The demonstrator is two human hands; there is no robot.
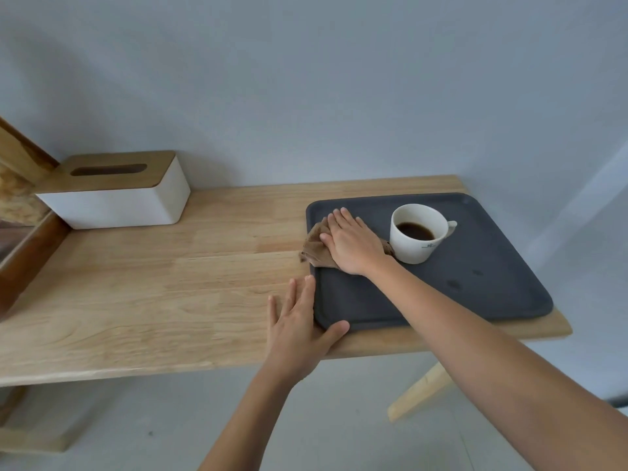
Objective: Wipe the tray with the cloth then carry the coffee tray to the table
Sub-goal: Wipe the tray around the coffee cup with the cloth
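A dark grey tray [475,287] lies on the right end of a light wooden table [170,294]. A white cup of black coffee [416,232] stands on the tray's far middle. My right hand [353,243] lies flat on a brown cloth [314,248], pressing it onto the tray's far left part; the cloth hangs slightly over the tray's left rim. My left hand [299,324] rests flat on the table against the tray's near left corner, thumb on the rim, fingers spread.
A white tissue box with a wooden lid [115,192] stands at the table's far left, by a dark wooden frame [23,253]. A plain wall runs behind. The table's front edge and a slanted leg [421,392] are below the tray.
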